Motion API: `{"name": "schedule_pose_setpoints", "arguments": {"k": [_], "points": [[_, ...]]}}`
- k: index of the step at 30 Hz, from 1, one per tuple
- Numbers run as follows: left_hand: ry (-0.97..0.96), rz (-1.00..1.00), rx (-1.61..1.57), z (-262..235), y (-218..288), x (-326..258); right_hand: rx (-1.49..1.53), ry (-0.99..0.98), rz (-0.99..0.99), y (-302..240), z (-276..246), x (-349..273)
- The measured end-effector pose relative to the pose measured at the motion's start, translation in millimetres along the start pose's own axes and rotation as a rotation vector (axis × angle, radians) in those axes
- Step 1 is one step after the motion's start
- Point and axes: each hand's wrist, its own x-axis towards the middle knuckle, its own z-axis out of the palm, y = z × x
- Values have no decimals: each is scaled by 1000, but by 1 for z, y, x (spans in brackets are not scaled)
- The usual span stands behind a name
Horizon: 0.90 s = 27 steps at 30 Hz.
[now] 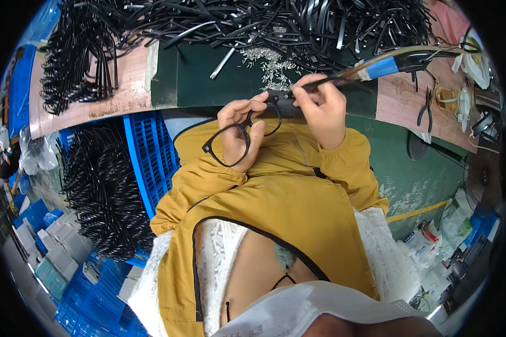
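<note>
My left hand (239,132) is closed around a black eyeglass frame (211,147), whose two rims face up toward me just in front of the bench edge. In my right hand (325,109), the fingers are bent around the dark front end of a slim tool that looks like an electric screwdriver (381,67). Its blue-wrapped body stretches off to the right. The tool's tip is hidden by the fingers, close to the far end of the frame. Beyond both hands lies a spread of small silver screw-like pieces (278,70) on the dark green bench mat (208,84).
Long black eyeglass temples (236,19) are heaped across the back of the bench. Bundled black frame parts hang at left (81,56) and fill a blue crate (146,157) below. Black-handled pliers (426,106) lie at right. A fan (483,174) stands at the far right.
</note>
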Motion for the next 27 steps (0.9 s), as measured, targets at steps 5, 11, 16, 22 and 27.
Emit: {"name": "schedule_pose_setpoints", "arguments": {"k": [5,11,16,22,27], "points": [[-61,-2,33,-16,-7,-5,198,-36,51,7,10,3],[-18,-34,75,-12,-8,-10,79,-69,22,6,12,3],[-27,44,208,-13,-7,-6,151,-53,86,3,14,5],[-104,157,314,-14,-14,-6,-200,-51,-241,7,22,-2],[-33,58,31,-7,11,8,-130,-191,-46,-9,7,2]]}}
